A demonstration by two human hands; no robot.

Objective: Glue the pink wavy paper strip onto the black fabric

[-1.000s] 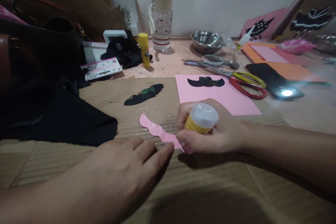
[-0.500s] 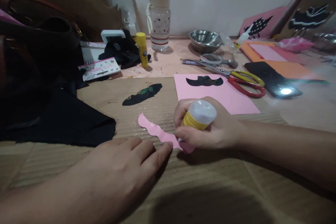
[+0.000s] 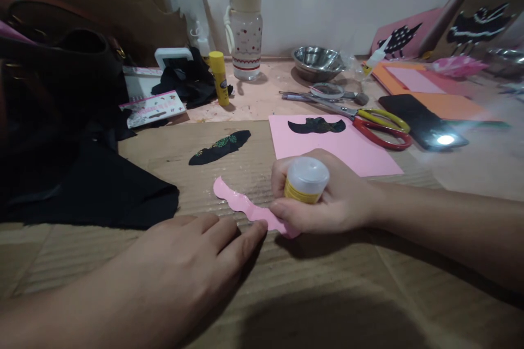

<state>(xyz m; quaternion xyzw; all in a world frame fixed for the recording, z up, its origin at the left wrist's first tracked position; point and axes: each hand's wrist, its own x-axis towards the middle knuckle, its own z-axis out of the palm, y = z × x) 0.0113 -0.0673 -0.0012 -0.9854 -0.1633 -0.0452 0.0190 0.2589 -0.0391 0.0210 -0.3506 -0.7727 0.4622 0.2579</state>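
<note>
My right hand [image 3: 323,196] is wrapped round a glue bottle [image 3: 307,179] with a clear base and a yellow label. The bottle is held base-up, its nozzle hidden by my fingers above the right end of a wavy pink paper strip [image 3: 245,204]. Wet, shiny glue shows along the strip's left part. My left hand [image 3: 204,253] lies flat with its fingers stretched out, the index fingertip pressing the strip's lower edge. Behind the strip lies a black fabric piece [image 3: 221,147] with green and gold glitter. A black cutout [image 3: 316,125] rests on a pink sheet [image 3: 347,155].
Scissors [image 3: 382,128] with red and yellow handles lie beside a phone [image 3: 421,120] with its light on. Black cloth [image 3: 123,185] spreads at left. Behind stand a glue stick [image 3: 219,79], a bottle [image 3: 246,27] and a metal bowl [image 3: 317,64]. Cardboard [image 3: 319,294] covers the front.
The glue bottle in my right hand has tipped more upright and shifted slightly left. My left hand keeps its fingertip on the pink strip. The whole view has shifted a little.
</note>
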